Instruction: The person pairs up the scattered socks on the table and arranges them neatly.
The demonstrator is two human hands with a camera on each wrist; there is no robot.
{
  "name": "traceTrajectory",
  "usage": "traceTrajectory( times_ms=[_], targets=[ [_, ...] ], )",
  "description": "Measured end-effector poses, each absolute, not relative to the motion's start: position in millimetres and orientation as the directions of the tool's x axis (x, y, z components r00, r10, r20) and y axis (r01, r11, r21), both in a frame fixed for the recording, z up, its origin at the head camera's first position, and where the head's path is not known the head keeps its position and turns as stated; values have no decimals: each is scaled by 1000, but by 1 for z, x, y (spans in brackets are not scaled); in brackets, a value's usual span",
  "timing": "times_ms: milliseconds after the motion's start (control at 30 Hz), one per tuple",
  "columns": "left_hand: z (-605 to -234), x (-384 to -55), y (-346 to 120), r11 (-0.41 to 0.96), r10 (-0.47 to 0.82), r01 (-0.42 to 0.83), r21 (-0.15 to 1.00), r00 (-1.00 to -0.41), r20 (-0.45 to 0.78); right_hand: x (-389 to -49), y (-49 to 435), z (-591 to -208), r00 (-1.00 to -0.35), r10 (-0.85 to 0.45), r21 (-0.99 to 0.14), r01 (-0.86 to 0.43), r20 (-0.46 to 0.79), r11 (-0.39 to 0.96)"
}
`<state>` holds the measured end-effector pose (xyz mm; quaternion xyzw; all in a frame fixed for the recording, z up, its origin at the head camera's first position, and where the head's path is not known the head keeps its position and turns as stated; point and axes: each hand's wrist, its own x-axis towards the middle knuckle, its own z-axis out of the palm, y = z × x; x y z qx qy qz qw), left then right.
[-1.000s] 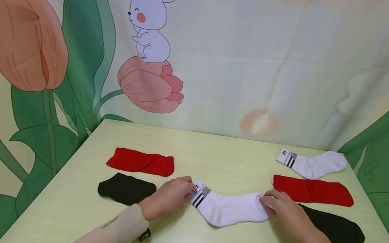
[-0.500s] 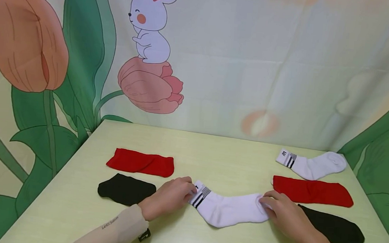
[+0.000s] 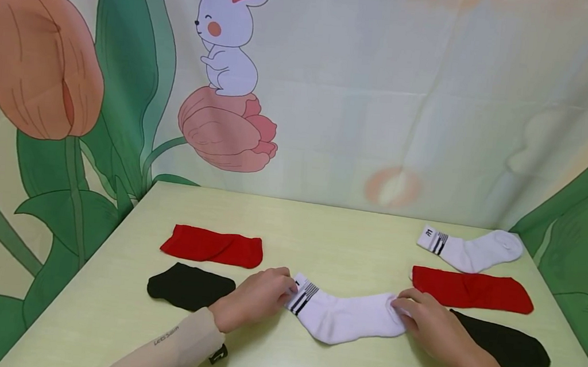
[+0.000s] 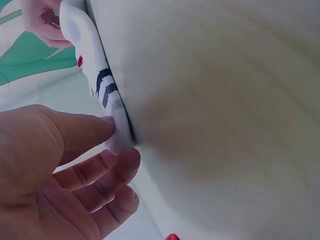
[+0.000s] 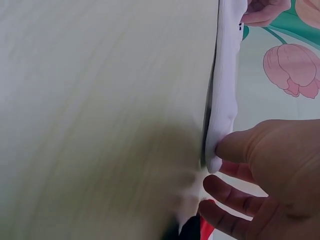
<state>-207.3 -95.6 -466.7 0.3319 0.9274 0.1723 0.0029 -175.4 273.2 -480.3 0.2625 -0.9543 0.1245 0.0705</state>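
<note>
A white sock (image 3: 351,317) with black stripes at its cuff lies stretched out on the table between my two hands. My left hand (image 3: 258,293) pinches it at the cuff end. In the left wrist view, the thumb (image 4: 95,131) presses on the cuff, with fingers behind it. At the toe end, my right hand (image 3: 430,321) holds the sock between thumb and fingers. The right wrist view shows that thumb (image 5: 235,145) against the white fabric, the other fingers loosely bent below.
To the left lie a red sock (image 3: 213,246) and a black sock (image 3: 189,286). On the right, a second white sock (image 3: 472,250), another red sock (image 3: 474,290) and another black sock (image 3: 504,343) form a column. A printed curtain (image 3: 342,95) hangs behind the pale table (image 3: 322,226).
</note>
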Motion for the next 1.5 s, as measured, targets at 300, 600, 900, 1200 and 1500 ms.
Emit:
traceTrajectory(
  times_ms=[300, 600, 900, 1200, 1500],
  targets=[
    [-462, -212, -90, 714, 633, 622, 321, -770, 84, -181, 288, -471, -822, -542, -170, -568, 176, 805],
    [-452, -215, -83, 717, 627, 631, 296, -770, 120, -188, 304, -459, -789, -568, -119, -603, 235, 789],
    [-439, -217, -71, 725, 630, 632, 274, -769, 107, -201, 321, -437, -809, -544, -105, -574, 222, 812],
    [-424, -226, -47, 705, 639, 657, 265, -752, 162, -217, 346, -424, -845, -488, -113, -518, 219, 848],
    [-419, -242, -17, 696, 628, 667, 264, -745, 225, -231, 375, -419, -855, -451, -98, -486, 255, 868]
  ],
)
